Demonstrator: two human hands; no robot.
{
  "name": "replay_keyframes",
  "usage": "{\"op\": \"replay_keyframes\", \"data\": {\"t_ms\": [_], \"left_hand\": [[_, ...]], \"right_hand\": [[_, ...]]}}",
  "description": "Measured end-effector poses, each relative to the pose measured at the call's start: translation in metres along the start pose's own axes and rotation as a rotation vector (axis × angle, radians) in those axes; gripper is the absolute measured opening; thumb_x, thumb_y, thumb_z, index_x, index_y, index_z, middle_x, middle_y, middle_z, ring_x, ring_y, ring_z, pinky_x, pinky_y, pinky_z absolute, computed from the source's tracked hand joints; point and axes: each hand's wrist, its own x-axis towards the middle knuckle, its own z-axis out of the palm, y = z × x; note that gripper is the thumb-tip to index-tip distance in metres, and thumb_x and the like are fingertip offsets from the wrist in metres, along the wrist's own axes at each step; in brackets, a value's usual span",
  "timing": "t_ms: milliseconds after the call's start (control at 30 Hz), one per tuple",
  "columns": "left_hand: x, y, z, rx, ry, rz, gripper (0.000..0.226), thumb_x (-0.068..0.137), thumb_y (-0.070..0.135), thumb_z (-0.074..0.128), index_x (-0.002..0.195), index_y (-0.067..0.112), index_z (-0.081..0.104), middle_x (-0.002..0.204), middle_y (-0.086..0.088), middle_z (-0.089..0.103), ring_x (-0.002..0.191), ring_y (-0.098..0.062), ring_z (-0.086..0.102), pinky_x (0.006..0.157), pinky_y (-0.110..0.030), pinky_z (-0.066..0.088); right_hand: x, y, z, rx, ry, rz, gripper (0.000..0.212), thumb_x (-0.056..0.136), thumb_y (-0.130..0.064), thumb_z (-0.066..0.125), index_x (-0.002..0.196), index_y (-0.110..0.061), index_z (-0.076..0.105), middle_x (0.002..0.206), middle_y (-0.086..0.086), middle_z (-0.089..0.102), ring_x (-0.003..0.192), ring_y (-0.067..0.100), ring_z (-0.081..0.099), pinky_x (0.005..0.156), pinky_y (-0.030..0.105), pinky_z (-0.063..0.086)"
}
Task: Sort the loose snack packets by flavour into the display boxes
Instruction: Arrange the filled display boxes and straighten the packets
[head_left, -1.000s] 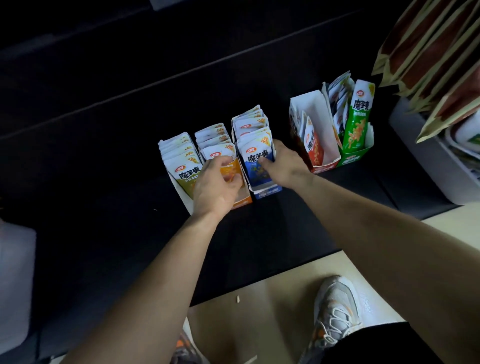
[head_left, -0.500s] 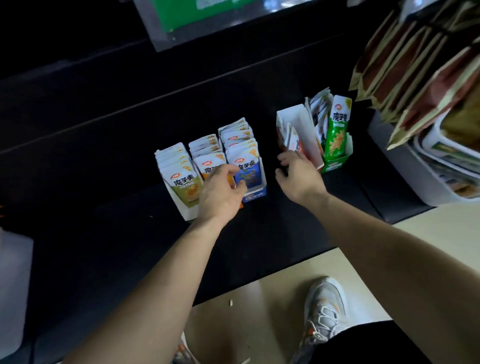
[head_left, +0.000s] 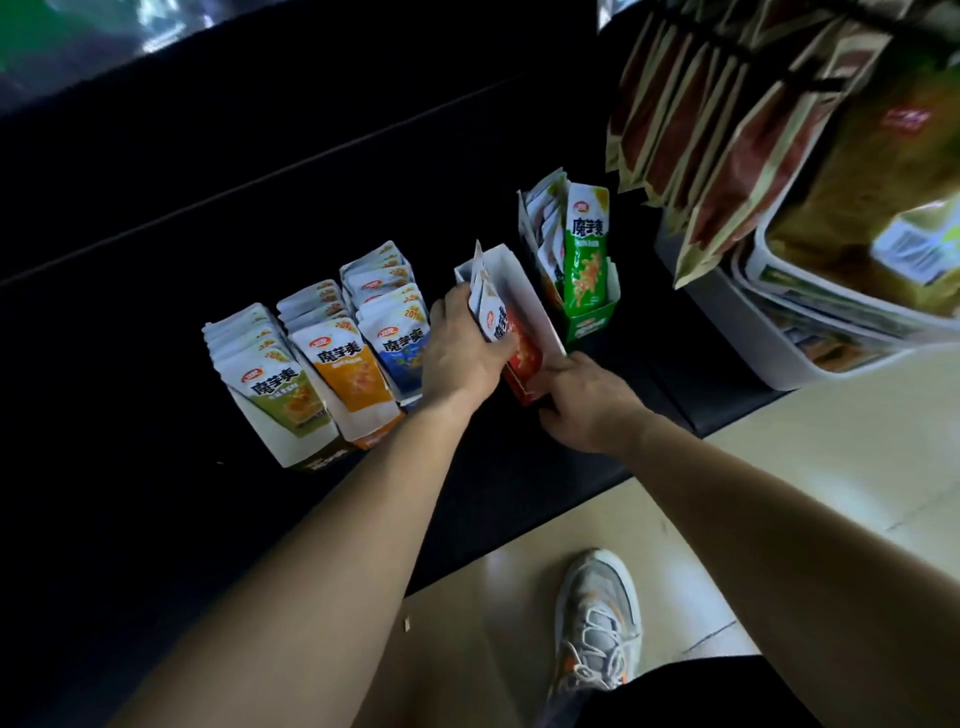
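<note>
From the head camera, 5 display boxes stand in a row on a black shelf (head_left: 156, 519). The left hand (head_left: 460, 348) curls around the upper edges of a few red packets (head_left: 498, 322) in the red box (head_left: 524, 332), thumb on the near face, the other fingers hidden behind the packets, so it grips them. The right hand (head_left: 584, 402) sits at the box's near end, just right of the left thumb; its fingers fold under against the box front, and I cannot tell whether they clasp it or only press.

To the left of the left hand's knuckles, touching side by side, stand the blue box (head_left: 402, 348), the orange box (head_left: 353, 374) and the olive box (head_left: 283, 395), each packed with upright packets. Beyond the right hand's fingers, just beside the red box, the green box (head_left: 587, 280) holds tall green packets. Farther right hang brown snack bags (head_left: 727, 145) above white bins (head_left: 769, 343). Below, a grey shoe (head_left: 597, 618) rests on the pale floor (head_left: 831, 441).
</note>
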Motion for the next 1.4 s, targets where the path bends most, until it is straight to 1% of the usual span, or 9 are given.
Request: {"op": "replay_keyframes", "data": {"t_ms": [267, 400, 467, 567, 667, 800, 1033, 1167, 1400], "left_hand": [[-0.007, -0.015, -0.001, 0.154, 0.007, 0.101, 0.06, 0.087, 0.029, 0.071, 0.141, 0.024, 0.044, 0.128, -0.004, 0.049, 0.117, -0.027, 0.053, 0.085, -0.043, 0.052], [-0.008, -0.019, -0.004, 0.223, -0.001, 0.127, 0.062, 0.086, 0.031, 0.072, 0.141, 0.025, 0.046, 0.129, -0.005, 0.047, 0.123, -0.028, 0.048, 0.089, -0.047, 0.051], [-0.008, -0.021, -0.002, 0.188, 0.014, 0.152, 0.049, 0.086, 0.03, 0.072, 0.132, 0.026, 0.056, 0.126, -0.003, 0.048, 0.121, -0.027, 0.049, 0.09, -0.045, 0.051], [-0.012, -0.023, 0.0, 0.116, -0.007, 0.177, 0.038, 0.083, 0.028, 0.076, 0.119, 0.026, 0.067, 0.124, 0.0, 0.048, 0.119, -0.024, 0.049, 0.096, -0.041, 0.048], [-0.017, -0.028, 0.0, 0.038, -0.055, 0.164, 0.031, 0.08, 0.028, 0.079, 0.111, 0.028, 0.071, 0.126, 0.003, 0.047, 0.123, -0.021, 0.047, 0.1, -0.038, 0.045], [-0.025, -0.031, -0.013, -0.136, -0.122, 0.124, 0.04, 0.077, 0.027, 0.082, 0.111, 0.031, 0.061, 0.125, 0.01, 0.048, 0.113, -0.009, 0.054, 0.09, -0.027, 0.049], [-0.037, -0.034, -0.017, -0.333, -0.266, 0.001, 0.09, 0.076, 0.017, 0.085, 0.144, 0.039, 0.029, 0.132, 0.015, 0.047, 0.098, -0.006, 0.063, 0.077, -0.024, 0.055], [-0.03, -0.034, -0.012, -0.343, -0.265, -0.01, 0.077, 0.081, 0.017, 0.08, 0.143, 0.04, 0.039, 0.126, 0.016, 0.054, 0.097, -0.004, 0.064, 0.087, -0.039, 0.059], [-0.025, -0.033, -0.005, -0.21, -0.158, -0.012, 0.06, 0.086, 0.019, 0.076, 0.136, 0.028, 0.045, 0.112, 0.009, 0.064, 0.079, -0.007, 0.067, 0.081, -0.038, 0.059]], "right_hand": [[-0.017, -0.007, -0.011, 0.056, -0.193, -0.005, 0.028, 0.09, -0.03, 0.057, 0.113, -0.039, 0.071, 0.117, -0.003, 0.067, 0.107, 0.022, 0.063, 0.086, 0.035, 0.054], [-0.01, -0.009, -0.031, 0.108, 0.141, 0.054, 0.022, 0.093, -0.032, 0.055, 0.111, -0.034, 0.066, 0.105, 0.0, 0.067, 0.097, 0.028, 0.065, 0.074, 0.034, 0.051], [-0.003, -0.009, -0.038, 0.193, 0.341, 0.037, 0.053, 0.089, -0.03, 0.063, 0.139, -0.031, 0.047, 0.129, 0.003, 0.053, 0.115, 0.031, 0.056, 0.085, 0.042, 0.052], [0.009, -0.01, -0.049, 0.031, 0.367, -0.042, 0.088, 0.081, -0.027, 0.071, 0.154, -0.035, 0.023, 0.152, 0.002, 0.027, 0.135, 0.033, 0.032, 0.1, 0.046, 0.044], [0.015, -0.009, -0.048, -0.126, 0.265, -0.096, 0.062, 0.082, -0.032, 0.072, 0.139, -0.033, 0.048, 0.149, -0.005, 0.036, 0.135, 0.03, 0.029, 0.106, 0.046, 0.039], [0.012, -0.008, -0.037, -0.101, 0.357, -0.125, 0.037, 0.081, -0.021, 0.073, 0.116, -0.024, 0.063, 0.115, -0.002, 0.064, 0.117, 0.028, 0.05, 0.095, 0.043, 0.043], [0.024, -0.014, -0.048, -0.264, 0.278, -0.126, 0.038, 0.085, -0.027, 0.07, 0.122, -0.033, 0.067, 0.116, -0.007, 0.063, 0.119, 0.025, 0.045, 0.105, 0.044, 0.036], [0.037, -0.019, -0.059, -0.295, 0.287, -0.084, 0.036, 0.089, -0.034, 0.064, 0.125, -0.029, 0.065, 0.121, -0.002, 0.061, 0.124, 0.027, 0.043, 0.104, 0.045, 0.036], [0.055, -0.025, -0.062, -0.238, 0.327, 0.049, 0.034, 0.087, -0.02, 0.066, 0.12, -0.028, 0.065, 0.113, 0.003, 0.064, 0.12, 0.03, 0.049, 0.095, 0.043, 0.042]]}}
